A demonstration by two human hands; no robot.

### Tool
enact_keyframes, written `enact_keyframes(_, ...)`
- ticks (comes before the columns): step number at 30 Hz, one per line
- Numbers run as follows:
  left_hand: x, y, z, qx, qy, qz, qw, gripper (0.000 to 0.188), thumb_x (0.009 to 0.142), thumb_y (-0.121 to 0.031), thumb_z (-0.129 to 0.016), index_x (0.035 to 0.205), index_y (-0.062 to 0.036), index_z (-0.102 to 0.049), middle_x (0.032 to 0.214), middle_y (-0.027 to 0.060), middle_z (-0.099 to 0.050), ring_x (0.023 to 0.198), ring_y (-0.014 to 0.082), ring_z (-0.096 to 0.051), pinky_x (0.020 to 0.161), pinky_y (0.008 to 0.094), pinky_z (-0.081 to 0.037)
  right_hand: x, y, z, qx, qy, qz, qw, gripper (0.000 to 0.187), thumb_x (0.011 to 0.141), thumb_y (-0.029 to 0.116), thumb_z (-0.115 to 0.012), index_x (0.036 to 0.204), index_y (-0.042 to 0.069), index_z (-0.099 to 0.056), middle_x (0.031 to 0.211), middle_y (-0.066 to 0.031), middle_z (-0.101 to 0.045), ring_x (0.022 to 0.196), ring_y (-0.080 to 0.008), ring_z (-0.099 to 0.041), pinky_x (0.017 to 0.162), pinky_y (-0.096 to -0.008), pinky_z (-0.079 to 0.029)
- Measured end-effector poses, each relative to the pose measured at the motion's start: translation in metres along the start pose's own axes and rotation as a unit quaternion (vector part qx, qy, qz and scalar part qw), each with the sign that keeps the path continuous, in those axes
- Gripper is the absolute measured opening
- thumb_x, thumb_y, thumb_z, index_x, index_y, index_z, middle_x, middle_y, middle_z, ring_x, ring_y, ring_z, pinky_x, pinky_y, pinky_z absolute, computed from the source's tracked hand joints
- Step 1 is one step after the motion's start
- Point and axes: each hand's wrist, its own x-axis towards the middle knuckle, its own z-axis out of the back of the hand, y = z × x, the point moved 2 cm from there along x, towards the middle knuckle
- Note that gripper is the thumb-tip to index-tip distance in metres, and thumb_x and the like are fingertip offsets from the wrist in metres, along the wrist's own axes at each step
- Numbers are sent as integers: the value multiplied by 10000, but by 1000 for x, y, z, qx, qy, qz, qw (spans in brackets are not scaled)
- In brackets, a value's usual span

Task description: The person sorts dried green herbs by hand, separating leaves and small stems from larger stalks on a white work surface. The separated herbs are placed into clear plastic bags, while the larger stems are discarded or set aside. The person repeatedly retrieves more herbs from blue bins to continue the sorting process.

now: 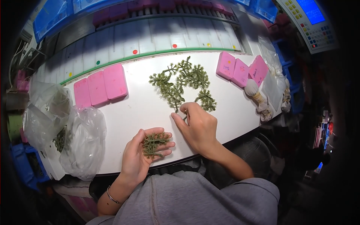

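In my left hand [135, 153], palm up and fingers loosely curled, lies a small bunch of green plastic plant sprigs [153, 144]. Further right, my right hand [198, 125] reaches over the white tabletop, its thumb and forefinger pinched at the stem of a green sprig; the fingers partly hide it. Just beyond those fingertips, several more leafy sprigs [176, 80] are spread in a loose, tangled cluster. One sprig [206, 100] lies to the right of my right hand's knuckles.
Pink blocks [100, 86] stand at the left, with more pink blocks [240, 69] at the far right beside bundled whitish gloves [258, 99]. Clear plastic bags [84, 140] holding greenery cover the left end. A green-edged rack [150, 53] runs along the back; a keypad device [311, 22] is upper right.
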Motion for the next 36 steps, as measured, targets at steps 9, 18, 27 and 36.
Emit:
enact_keyframes(9,-1,-2,1,-9,8,4,1000,490,971,-319,-178,1173,42,-440,1079,201,-568,968,280,-602,818,380,-519,-8,16,19,86,41,-20,995,163,711,65,-702,818,45,-581,514,-7,-427,416,-98,-417,410,-248,-345)
enact_keyframes(18,0,-4,-1,-30,12,-4,999,488,959,-352,-213,1162,20,-456,1070,197,-572,956,286,-605,821,380,-515,3,13,17,116,32,26,992,207,766,90,-645,963,55,-593,686,-65,-530,491,-186,-532,444,-295,-418)
enact_keyframes(27,-5,-4,8,-61,-7,-24,998,477,952,-356,-249,1145,10,-487,1059,217,-576,917,306,-621,755,368,-544,-4,13,6,23,36,20,999,144,770,42,-625,912,59,-609,691,-60,-525,543,-176,-575,467,-284,-436)
enact_keyframes(36,-3,-3,8,-53,32,-10,998,471,958,-340,-222,1160,8,-466,1082,192,-571,968,290,-599,818,372,-513,7,21,-12,-60,-22,-29,998,171,736,147,-683,752,65,-533,684,-60,-529,514,-220,-538,449,-322,-409)
